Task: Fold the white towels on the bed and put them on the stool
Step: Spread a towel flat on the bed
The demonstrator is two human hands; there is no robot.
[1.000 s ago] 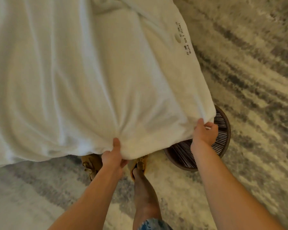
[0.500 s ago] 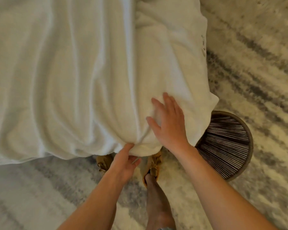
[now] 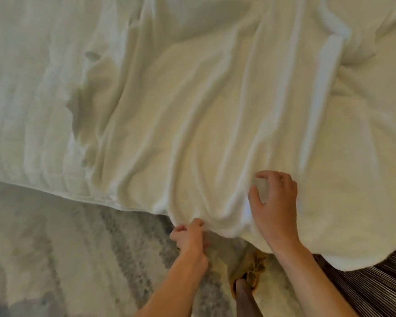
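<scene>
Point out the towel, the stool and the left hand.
towel (image 3: 215,115): head view, on its wrinkled middle, spread over the bed.
stool (image 3: 375,291): head view, on its striped top, bottom right corner.
left hand (image 3: 189,236): head view, on its back; fingers pinch the towel's near edge.

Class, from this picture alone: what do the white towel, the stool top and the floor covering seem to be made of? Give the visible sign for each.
White towel: soft, matte cloth, probably cotton terry; it falls in limp folds with a fuzzy edge.
Stool: top looks like woven cord or cane; thin dark and light strands run side by side.
Floor covering: likely a pile rug; mottled grey and cream, dull surface.
</scene>
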